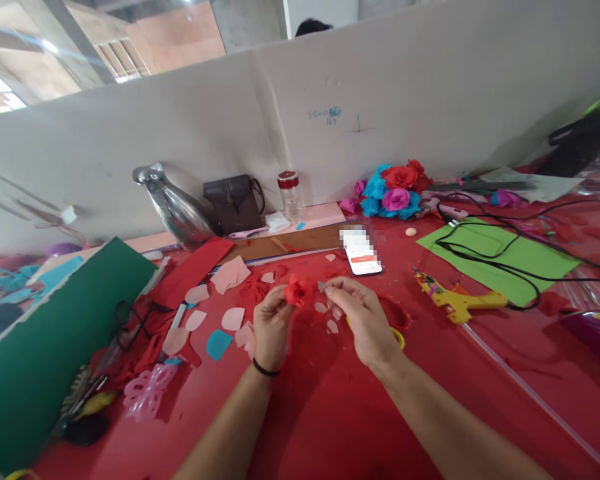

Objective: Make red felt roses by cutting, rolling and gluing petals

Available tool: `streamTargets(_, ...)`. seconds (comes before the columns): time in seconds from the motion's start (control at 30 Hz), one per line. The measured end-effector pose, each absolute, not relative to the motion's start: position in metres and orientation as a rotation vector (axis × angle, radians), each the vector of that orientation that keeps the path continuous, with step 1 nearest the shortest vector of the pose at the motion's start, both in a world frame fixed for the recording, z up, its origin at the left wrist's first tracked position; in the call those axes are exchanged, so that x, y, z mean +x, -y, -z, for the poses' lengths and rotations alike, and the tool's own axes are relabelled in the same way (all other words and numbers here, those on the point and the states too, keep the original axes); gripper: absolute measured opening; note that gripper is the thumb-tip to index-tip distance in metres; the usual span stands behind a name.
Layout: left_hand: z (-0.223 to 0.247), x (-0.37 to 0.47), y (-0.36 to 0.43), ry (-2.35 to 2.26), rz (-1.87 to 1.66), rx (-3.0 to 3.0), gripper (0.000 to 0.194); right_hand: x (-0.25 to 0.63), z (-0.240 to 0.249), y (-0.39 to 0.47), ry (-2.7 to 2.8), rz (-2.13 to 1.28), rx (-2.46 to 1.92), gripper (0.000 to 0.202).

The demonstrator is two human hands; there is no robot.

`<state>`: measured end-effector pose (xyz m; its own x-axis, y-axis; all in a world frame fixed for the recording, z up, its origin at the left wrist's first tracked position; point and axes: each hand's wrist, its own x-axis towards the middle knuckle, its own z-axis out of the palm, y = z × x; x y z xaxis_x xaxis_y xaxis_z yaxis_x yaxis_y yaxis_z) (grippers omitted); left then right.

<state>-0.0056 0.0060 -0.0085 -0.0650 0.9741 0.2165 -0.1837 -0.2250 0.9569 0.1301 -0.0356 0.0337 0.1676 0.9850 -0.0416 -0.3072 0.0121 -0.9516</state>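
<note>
Between the thumb and fingers of my left hand (273, 325) is a small red paper flower (299, 291), raised over the red tabletop (325, 413). Just to the right of the flower, my right hand (364, 313) is closed in a pinch. A small greyish piece (321, 286) shows at its fingertips; its kind is too small to tell. Yellow-handled scissors (398, 337) lie partly hidden under my right wrist. Loose pink paper petals (233, 319) and a blue petal (219, 345) lie to the left of my left hand.
A yellow glue gun (460, 300) with a long clear glue stick lies right, its black cable crossing green paper (540, 260). Behind stand a phone (362, 252), a paper bouquet (395, 190), a glass bottle (291, 199), a purse (234, 202) and a steel flask (175, 210). A green board (75, 347) stands left.
</note>
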Motion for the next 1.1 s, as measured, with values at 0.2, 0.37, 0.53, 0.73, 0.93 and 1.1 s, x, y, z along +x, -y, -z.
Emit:
streamTargets(0.2,0.0087,-0.0053,-0.0051,-0.964,-1.491,1.228,0.010,0.1293,-0.0304,0.0348,1.023,-1.168,-1.078,0.019)
streamTargets(0.37,0.0085,-0.0063,-0.0032,-0.964,-1.471,1.261,0.009,0.1282,-0.0308,0.0366,1.023,-1.208,-1.123,0.023)
streamTargets(0.53,0.0079,-0.0073,-0.0027,-0.940,-1.466,1.295,0.008,0.1286,-0.0295,0.0366,1.009,-1.256,-1.139,0.020)
streamTargets(0.73,0.0029,-0.0050,-0.0018,-0.969,-1.460,1.332,0.008,0.1299,-0.0284,0.0367,0.965,-1.230,-1.117,0.017)
streamTargets(0.93,0.0014,-0.0051,-0.0005,-0.969,-1.435,1.334,0.007,0.1290,-0.0281,0.0369,0.946,-1.227,-1.078,0.018)
streamTargets(1.1,0.0002,-0.0043,0.0006,-0.969,-1.402,1.331,0.007,0.1287,-0.0310,0.0370,0.899,-1.249,-1.066,0.022)
